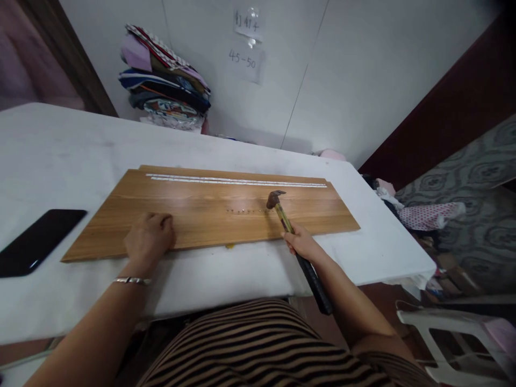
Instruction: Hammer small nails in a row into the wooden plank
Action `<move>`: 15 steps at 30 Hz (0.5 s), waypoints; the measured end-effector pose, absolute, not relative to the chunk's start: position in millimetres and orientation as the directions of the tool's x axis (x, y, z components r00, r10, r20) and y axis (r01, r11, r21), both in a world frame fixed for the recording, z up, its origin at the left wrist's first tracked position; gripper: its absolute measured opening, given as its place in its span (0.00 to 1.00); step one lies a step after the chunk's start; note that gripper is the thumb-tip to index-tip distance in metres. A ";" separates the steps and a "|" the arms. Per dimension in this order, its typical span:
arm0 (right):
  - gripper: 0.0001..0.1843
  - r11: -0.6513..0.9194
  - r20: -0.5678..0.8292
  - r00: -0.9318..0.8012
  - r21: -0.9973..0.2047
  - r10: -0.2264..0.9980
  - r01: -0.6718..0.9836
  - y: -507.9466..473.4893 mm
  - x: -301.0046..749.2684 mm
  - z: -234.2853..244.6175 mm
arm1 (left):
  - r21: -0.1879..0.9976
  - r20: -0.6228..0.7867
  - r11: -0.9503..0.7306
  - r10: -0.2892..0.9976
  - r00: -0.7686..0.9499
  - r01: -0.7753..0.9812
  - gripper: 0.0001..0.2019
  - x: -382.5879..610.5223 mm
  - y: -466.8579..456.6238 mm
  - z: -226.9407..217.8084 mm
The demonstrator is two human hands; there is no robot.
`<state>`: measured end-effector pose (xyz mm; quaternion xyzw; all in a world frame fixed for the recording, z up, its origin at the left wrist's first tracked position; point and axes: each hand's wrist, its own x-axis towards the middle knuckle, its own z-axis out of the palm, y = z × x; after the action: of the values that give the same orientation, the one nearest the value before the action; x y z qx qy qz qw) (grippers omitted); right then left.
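A claw hammer [288,220] with a rusty head and a black-gripped handle is in my right hand [301,242], held partway up the handle. Its head hovers over or rests near a row of small nails or holes [243,210] in a wooden board [193,201]; I cannot tell whether it touches. Two white strips with fine marks [237,181] run along the board's far side. My left hand [150,236] rests on the board's near left part, fingers curled; whatever is in them, if anything, is hidden.
A black phone [42,239] lies left of the board on the white table [100,148]. Folded clothes [165,80] are stacked against the wall, below and left of handwritten paper notes [245,62]. A white plastic stool [455,344] stands at the lower right.
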<state>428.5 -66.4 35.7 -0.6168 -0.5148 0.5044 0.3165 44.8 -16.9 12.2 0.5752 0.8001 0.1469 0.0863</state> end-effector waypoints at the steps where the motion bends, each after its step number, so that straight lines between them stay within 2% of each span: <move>1: 0.14 -0.278 -0.304 -0.035 -0.906 0.952 0.318 -66.0 428.4 35.9 | 0.334 0.024 0.296 0.946 -0.322 0.895 0.24 44.9 -16.9 12.4; 9: 0.12 -0.295 -0.324 -0.039 -0.900 0.945 0.320 -65.4 427.1 37.7 | 0.345 0.075 0.292 0.939 -0.337 0.892 0.23 48.6 -19.2 16.7; 15: 0.13 -0.278 -0.303 -0.031 -0.906 0.953 0.320 -67.5 429.0 38.3 | 0.344 0.057 0.294 0.941 -0.332 0.892 0.25 46.3 -17.9 12.3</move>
<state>429.0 -67.5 38.3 -0.6210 -0.5123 0.5031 0.3144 46.3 -17.9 12.3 0.5725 0.8006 0.1590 0.0781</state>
